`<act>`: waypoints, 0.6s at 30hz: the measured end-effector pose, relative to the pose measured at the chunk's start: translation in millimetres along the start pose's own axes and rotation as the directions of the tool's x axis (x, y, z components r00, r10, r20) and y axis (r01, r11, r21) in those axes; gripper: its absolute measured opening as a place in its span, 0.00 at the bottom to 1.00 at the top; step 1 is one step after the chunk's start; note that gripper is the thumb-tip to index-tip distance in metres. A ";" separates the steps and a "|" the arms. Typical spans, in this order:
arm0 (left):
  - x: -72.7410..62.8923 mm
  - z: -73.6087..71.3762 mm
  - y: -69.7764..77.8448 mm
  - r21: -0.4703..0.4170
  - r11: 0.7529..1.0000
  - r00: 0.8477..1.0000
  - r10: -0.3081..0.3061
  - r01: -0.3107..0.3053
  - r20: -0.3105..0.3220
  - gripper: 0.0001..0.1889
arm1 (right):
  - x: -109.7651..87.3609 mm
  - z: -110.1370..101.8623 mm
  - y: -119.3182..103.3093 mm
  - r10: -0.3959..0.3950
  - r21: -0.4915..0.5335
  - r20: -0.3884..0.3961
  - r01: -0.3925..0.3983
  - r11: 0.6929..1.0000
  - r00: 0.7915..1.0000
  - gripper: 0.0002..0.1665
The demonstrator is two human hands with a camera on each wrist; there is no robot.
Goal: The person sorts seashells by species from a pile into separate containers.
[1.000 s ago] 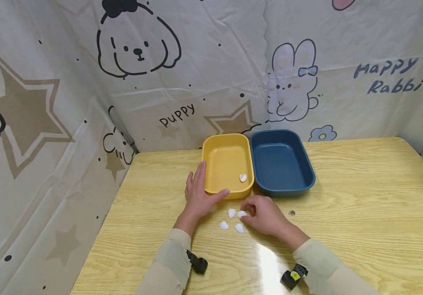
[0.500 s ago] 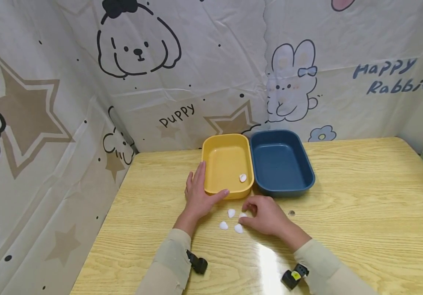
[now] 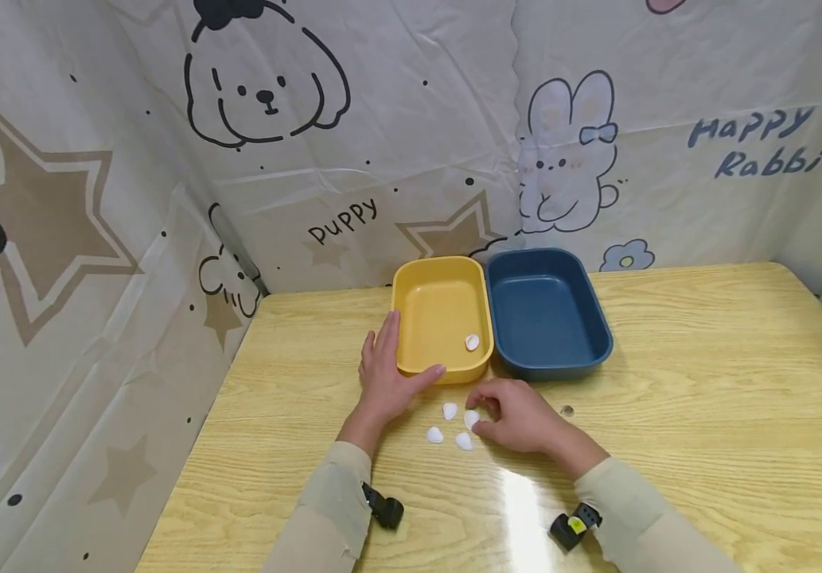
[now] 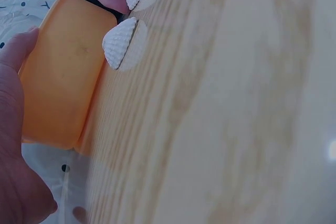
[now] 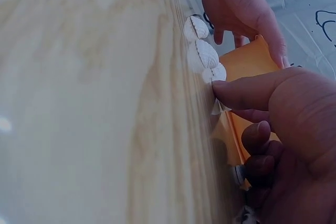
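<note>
My left hand [image 3: 387, 376] lies against the near left corner of a yellow plastic box [image 3: 439, 310], its fingers straight along the side and the thumb across the front rim. One white seashell [image 3: 472, 342] is inside that box. In front of it, my right hand [image 3: 521, 415] pinches another white seashell [image 3: 471, 419] between thumb and index finger, low at the table. Three more shells lie to its left and front, including one [image 3: 449, 411], another [image 3: 435, 435] and a third [image 3: 463, 441]. Ribbed shell surfaces show in the left wrist view, where a shell [image 4: 119, 43] stands out.
A dark blue box [image 3: 547, 318] stands right beside the yellow one. Both are on a wood-grain table [image 3: 711, 382]. A small round dark spot [image 3: 566, 411] marks the tabletop right of my right hand. Behind hangs a printed curtain [image 3: 411, 119].
My right thumb and index finger shift slightly around the shell, which now shows more between them. My left hand keeps its place on the yellow box.
</note>
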State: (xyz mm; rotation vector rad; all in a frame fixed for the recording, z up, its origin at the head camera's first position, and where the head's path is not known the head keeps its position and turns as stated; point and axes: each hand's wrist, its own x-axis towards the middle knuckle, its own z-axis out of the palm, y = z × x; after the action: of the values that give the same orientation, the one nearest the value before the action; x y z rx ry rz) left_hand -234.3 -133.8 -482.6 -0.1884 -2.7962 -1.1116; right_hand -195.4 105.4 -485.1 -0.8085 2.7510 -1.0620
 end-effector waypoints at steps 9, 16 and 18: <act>-0.1 -0.4 0.2 0.005 1.000 1.000 -0.007 0.007 0.001 0.61 | 0.1 -0.6 0.9 0.031 0.021 0.004 -0.031 0.999 1.000 0.12; 0.4 0.5 -0.3 0.005 1.000 1.000 -0.002 0.002 0.003 0.61 | -0.8 -0.1 1.3 0.061 0.045 0.008 -0.062 0.997 0.998 0.12; 0.6 0.7 -0.3 0.005 1.000 1.000 -0.006 0.006 0.004 0.61 | -1.2 -0.2 1.3 0.066 0.054 0.005 -0.066 0.996 0.998 0.12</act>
State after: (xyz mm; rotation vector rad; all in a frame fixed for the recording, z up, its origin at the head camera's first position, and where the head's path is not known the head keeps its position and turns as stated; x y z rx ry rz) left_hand -235.0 -133.5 -483.3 -0.1824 -2.8045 -1.1072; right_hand -194.9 107.0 -486.0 -0.7069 2.7131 -1.1163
